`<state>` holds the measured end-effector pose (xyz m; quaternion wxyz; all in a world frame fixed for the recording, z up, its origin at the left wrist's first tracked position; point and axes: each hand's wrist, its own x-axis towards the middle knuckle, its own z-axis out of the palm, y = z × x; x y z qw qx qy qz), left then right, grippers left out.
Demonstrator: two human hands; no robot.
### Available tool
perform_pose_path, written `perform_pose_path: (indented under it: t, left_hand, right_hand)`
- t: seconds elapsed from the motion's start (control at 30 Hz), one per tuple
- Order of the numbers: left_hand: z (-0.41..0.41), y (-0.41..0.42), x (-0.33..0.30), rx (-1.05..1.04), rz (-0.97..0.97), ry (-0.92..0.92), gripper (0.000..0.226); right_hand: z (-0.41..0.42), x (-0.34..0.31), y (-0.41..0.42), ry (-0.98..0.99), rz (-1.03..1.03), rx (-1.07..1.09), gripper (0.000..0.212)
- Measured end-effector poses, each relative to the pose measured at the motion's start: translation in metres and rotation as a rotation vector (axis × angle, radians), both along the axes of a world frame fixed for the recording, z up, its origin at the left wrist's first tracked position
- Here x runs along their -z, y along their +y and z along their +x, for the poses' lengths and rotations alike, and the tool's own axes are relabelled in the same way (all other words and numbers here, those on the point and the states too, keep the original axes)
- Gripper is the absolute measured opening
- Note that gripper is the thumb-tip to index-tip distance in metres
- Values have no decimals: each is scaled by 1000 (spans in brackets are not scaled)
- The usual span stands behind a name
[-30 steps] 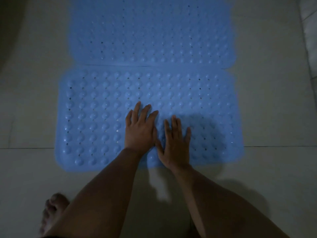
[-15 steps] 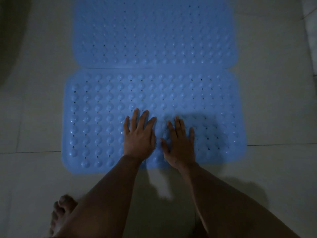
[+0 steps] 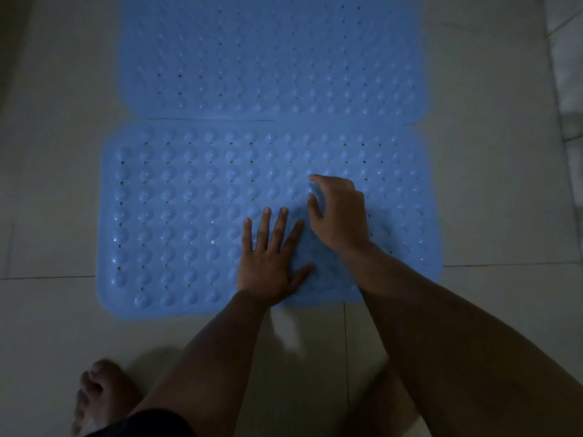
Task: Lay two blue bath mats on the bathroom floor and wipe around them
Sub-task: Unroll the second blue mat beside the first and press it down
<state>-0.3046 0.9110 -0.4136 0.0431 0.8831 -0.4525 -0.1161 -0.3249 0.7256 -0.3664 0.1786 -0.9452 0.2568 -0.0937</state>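
Two blue bath mats covered in bumps lie flat on the pale tiled floor, long edges touching. The far mat (image 3: 271, 58) reaches the top of the view and the near mat (image 3: 176, 216) lies in front of me. My left hand (image 3: 271, 257) presses flat on the near mat with its fingers spread. My right hand (image 3: 340, 212) is just right of it and a little farther forward. Its fingers are curled, and the forefinger and thumb close around one bump of the near mat.
My bare left foot (image 3: 97, 395) stands on the tiles at the lower left. A lighter strip of tiles (image 3: 564, 74) runs along the right edge. Grout lines cross the floor beside the near mat.
My right hand has lifted off the mat, moved forward and curled its fingers around a bump. My left hand stays flat in about the same place.
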Motion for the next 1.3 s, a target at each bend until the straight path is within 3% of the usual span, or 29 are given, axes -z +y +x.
perform_pose_path:
  t: [0.47,0.63,0.7,0.77,0.83,0.97,1.17,1.3]
  left_hand:
    - [2,0,-1,-2,29,76,93]
    - [9,-3,-17,22,66,237,89]
    - [23,-2,-31,-5,-2,406,83]
    - [40,9,-45,-120,-218,481,72]
    - [59,30,-46,-240,-361,359,59]
    - [87,85,-43,-409,-244,86,53]
    - [100,145,-32,-466,-108,-8,51]
    - [96,154,-27,-417,-110,-32,50]
  right_hand:
    - [-9,17,1,5,35,-32,41]
    - [-5,4,5,6,41,-43,35]
    - [9,-1,13,-51,70,-32,32]
    - [26,-6,29,-123,90,-32,31]
    - [40,-9,50,-163,109,-77,32]
    - [49,-3,97,-179,129,-222,34]
    - [21,40,191,276,1,-423,72]
    - [19,46,200,343,-72,-400,75]
